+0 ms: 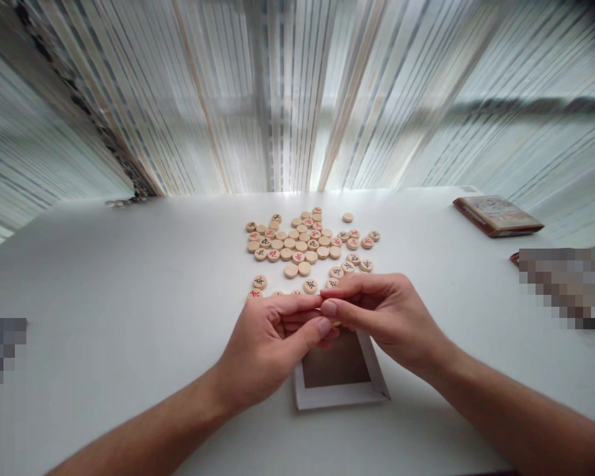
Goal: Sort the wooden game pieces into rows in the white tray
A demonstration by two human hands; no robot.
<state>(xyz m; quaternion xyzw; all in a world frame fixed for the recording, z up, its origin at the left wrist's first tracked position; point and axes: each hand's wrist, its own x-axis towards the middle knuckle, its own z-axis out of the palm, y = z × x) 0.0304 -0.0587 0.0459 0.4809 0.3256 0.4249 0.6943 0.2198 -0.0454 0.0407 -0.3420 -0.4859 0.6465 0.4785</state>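
My left hand point(272, 344) and my right hand point(389, 311) meet above a shallow open box point(337, 396) with white rims and a brown inside. The fingers of my left hand are curled, its thumb pressed toward them; what lies inside is hidden. My right hand pinches with thumb and forefinger at the left fingertips. A sliver of a pale wooden xiangqi piece point(336, 323) shows under the right thumb. Just beyond the hands, many round xiangqi pieces point(301, 246) lie spread on the table, some showing red or black characters, others blank side up.
The white table point(129, 297) reaches back to striped curtains point(297, 99). At the right lies a flat brown-edged box point(498, 215) with a printed top. A blurred-out object point(570, 284) lies nearer on the right, another blurred patch point(0, 350) at the left edge.
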